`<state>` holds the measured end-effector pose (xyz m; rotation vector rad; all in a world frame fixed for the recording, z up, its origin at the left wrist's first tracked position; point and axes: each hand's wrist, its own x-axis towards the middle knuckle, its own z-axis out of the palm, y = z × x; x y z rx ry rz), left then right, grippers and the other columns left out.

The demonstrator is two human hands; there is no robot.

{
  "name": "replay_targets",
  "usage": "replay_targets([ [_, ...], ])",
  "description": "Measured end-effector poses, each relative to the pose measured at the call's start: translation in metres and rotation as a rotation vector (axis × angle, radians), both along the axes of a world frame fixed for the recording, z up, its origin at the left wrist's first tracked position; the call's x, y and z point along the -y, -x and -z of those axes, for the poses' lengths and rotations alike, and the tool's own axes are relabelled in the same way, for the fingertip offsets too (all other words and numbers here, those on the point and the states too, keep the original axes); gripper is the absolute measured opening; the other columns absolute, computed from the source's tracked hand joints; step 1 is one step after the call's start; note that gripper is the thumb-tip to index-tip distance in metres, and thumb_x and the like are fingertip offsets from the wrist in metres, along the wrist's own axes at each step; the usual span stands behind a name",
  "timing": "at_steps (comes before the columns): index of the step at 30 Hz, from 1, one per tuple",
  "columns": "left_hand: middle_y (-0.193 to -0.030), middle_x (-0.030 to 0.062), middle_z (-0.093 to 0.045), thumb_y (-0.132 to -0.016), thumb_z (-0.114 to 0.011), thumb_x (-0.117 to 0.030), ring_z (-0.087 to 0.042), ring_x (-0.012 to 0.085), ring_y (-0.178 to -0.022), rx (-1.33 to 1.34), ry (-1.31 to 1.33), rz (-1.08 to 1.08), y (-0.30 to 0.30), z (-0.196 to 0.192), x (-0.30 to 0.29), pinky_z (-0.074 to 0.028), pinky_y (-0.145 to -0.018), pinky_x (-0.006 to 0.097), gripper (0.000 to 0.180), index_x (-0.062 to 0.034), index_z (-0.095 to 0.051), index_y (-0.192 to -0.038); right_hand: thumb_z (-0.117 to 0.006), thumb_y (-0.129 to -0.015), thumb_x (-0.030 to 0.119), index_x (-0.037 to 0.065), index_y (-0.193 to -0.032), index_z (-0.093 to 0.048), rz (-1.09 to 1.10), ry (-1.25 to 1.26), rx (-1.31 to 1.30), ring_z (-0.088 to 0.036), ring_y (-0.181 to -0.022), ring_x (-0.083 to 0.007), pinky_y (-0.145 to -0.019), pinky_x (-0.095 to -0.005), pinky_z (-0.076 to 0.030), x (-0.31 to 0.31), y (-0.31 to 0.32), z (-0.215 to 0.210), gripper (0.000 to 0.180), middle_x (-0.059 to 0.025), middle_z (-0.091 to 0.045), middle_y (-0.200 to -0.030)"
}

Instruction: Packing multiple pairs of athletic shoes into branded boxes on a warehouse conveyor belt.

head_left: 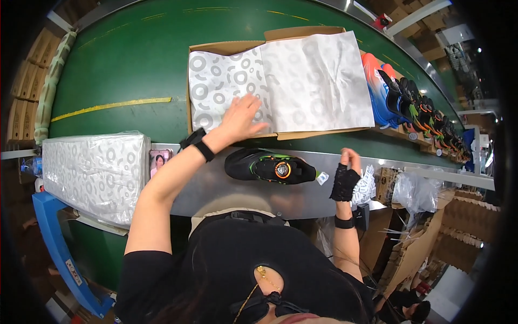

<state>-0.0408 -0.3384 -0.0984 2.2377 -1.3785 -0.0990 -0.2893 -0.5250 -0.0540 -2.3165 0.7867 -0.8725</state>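
My left hand, fingers stretched and thumb apart, lies over the patterned tissue paper and holds nothing. The white-and-grey sheet spreads across an open cardboard box, and what is under it is hidden. Nearer to me, a black shoe with green trim and an orange-ringed dial lies on the metal ledge, a white tag at its right end. My right hand, in a black lace fingerless glove, hovers right of the shoe, its fingers loosely bent and apart with nothing seen in them.
A plastic-wrapped stack of tissue paper stands at left, beside a phone. Right of the box, a row of colourful shoes runs along the green conveyor belt. Small white packets lie near my right wrist. A blue frame stands lower left.
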Motion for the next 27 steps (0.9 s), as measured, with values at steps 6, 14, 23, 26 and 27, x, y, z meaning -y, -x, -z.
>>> replay_targets([
  [6,-0.118,0.0241,-0.040,-0.056,-0.074,-0.039,-0.039,0.0363,-0.111,-0.195,0.113,0.340,0.081,-0.030,-0.034,-0.032,-0.093,0.042,0.084,0.0055,-0.037,-0.116,-0.049,-0.084,0.037,0.009,-0.121,-0.043,-0.106,-1.258,-0.228,-0.055,-0.076,-0.0136,-0.064,-0.0288,-0.049,-0.019,0.029,0.075,0.046,-0.0039,-0.056,-0.099],
  [14,-0.099,0.0043,-0.057,-0.061,-0.075,-0.012,-0.053,0.0121,-0.091,-1.187,0.387,0.007,0.072,-0.051,-0.064,-0.041,-0.084,0.027,0.054,-0.0008,-0.049,-0.107,-0.053,-0.081,0.016,0.004,-0.127,-0.032,-0.695,-1.175,-0.015,-0.048,-0.067,-0.0108,-0.061,-0.0222,-0.040,-0.044,-0.037,-0.042,0.051,-0.0045,-0.048,-0.083],
  [23,-0.104,0.0084,-0.056,-0.079,-0.058,-0.031,-0.057,0.0160,-0.089,-1.574,0.779,-0.240,-0.008,-0.065,-0.028,-0.047,-0.075,0.029,0.047,0.0004,-0.047,-0.113,-0.058,-0.081,0.020,0.000,-0.114,-0.049,-0.546,-1.124,-0.270,-0.054,-0.087,-0.0134,-0.079,-0.0253,-0.043,-0.026,-0.032,-0.011,0.040,-0.0095,-0.058,-0.097],
  [26,-0.102,0.0074,-0.057,-0.080,-0.057,-0.033,-0.057,0.0171,-0.087,-1.696,0.787,-0.340,-0.049,-0.049,0.000,-0.047,-0.076,0.031,0.047,-0.0018,-0.047,-0.114,-0.055,-0.082,0.020,0.003,-0.114,-0.049,-0.510,-1.137,-0.280,-0.055,-0.082,-0.0119,-0.068,-0.0222,-0.041,-0.026,-0.026,0.012,0.037,-0.0076,-0.058,-0.098],
  [27,-0.104,0.0076,-0.056,-0.080,-0.056,-0.034,-0.056,0.0177,-0.090,-1.742,0.761,-0.394,-0.057,-0.035,0.008,-0.046,-0.078,0.032,0.048,-0.0024,-0.046,-0.114,-0.055,-0.082,0.021,0.003,-0.118,-0.045,-0.521,-1.110,-0.286,-0.055,-0.085,-0.0123,-0.068,-0.0222,-0.041,-0.025,-0.026,0.022,0.041,-0.0076,-0.058,-0.099],
])
